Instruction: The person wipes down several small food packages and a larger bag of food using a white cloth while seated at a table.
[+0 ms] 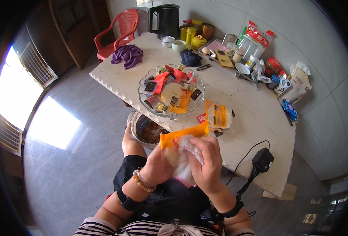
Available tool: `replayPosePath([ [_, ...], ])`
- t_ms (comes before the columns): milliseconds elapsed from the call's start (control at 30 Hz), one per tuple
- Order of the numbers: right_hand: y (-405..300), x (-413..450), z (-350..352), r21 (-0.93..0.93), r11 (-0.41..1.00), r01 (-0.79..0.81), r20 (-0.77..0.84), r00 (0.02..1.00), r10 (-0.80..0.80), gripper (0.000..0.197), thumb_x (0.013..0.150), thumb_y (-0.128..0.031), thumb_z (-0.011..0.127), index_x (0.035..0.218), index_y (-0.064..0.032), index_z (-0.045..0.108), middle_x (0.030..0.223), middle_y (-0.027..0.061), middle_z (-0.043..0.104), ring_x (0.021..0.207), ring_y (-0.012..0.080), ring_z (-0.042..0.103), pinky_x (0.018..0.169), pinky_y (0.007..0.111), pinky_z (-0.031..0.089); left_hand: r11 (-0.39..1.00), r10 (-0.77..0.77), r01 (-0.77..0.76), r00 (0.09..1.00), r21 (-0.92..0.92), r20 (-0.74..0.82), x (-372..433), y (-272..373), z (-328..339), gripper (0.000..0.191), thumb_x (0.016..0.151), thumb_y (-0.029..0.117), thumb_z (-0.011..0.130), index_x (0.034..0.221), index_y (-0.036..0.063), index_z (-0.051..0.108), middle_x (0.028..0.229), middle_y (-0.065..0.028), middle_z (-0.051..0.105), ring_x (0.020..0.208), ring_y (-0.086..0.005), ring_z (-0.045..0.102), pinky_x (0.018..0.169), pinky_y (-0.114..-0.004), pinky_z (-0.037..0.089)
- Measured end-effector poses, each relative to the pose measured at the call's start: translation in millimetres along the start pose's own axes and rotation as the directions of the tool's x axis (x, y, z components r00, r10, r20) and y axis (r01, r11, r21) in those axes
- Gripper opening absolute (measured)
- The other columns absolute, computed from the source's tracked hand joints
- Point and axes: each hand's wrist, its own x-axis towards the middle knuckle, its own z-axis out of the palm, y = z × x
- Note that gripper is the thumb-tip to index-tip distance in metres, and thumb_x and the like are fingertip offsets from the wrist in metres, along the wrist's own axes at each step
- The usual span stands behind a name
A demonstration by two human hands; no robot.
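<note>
My left hand (159,166) holds an orange-and-clear snack packet (184,132) by its left end, in front of my body. My right hand (205,162) grips a white cloth with a pink edge (185,171), pressed against the packet. Just past my hands, on the tabletop, lies another orange-and-clear packet (219,116) with pale contents. A scalloped glass bowl (202,101) farther off holds several wrapped snacks, some red, some orange. Under the table edge, left of the packet, stands a bin (135,129) with scraps inside.
A purple cloth (127,56), black electric kettle (165,22), yellow canisters (191,34) and a dark cloth (190,57) stand or lie toward the back. A loaded tray (247,76) is by the wall. A black adapter with cables (263,160) sits at the right; a red plastic chair (126,25) stands beyond.
</note>
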Motion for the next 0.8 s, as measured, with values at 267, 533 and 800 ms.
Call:
replayPosePath([
  [267,30,15,4,-0.107,0.992,-0.068,-0.153,0.987,0.051,0.031,0.079,0.001,0.067,0.108,-0.0031,0.057,0.093,0.0154,0.056,0.085,0.0356,0.058,0.071,0.039,0.049,0.905,-0.096,0.074,0.995,-0.42,-0.033,12,28,27,0.059,0.092,0.038,0.05,0.137,0.0034,0.034,0.138,-0.0174,0.042,0.124,-0.029,0.047,0.102,-0.043,0.042],
  [533,-7,-11,25,0.027,0.999,-0.028,0.051,0.998,0.026,0.039,0.074,-0.001,0.07,0.11,-0.0049,0.057,0.093,0.0137,0.056,0.08,0.0324,0.06,0.066,0.035,0.051,0.992,-0.097,0.115,0.965,0.059,-0.244,12,30,32,0.059,0.097,0.052,0.036,0.134,0.0068,0.042,0.118,-0.0113,0.057,0.105,-0.0208,0.057,0.091,-0.034,0.047],
  [800,11,-28,17,-0.052,0.998,-0.033,0.089,0.995,0.037,0.04,0.075,-0.002,0.069,0.112,-0.0123,0.059,0.092,0.0082,0.056,0.071,0.0289,0.064,0.058,0.034,0.053,0.976,0.006,0.018,0.994,-0.217,0.109,18,33,24,0.075,0.089,0.047,0.055,0.145,0.0063,0.025,0.14,-0.0114,0.041,0.123,-0.0215,0.046,0.103,-0.035,0.037],
])
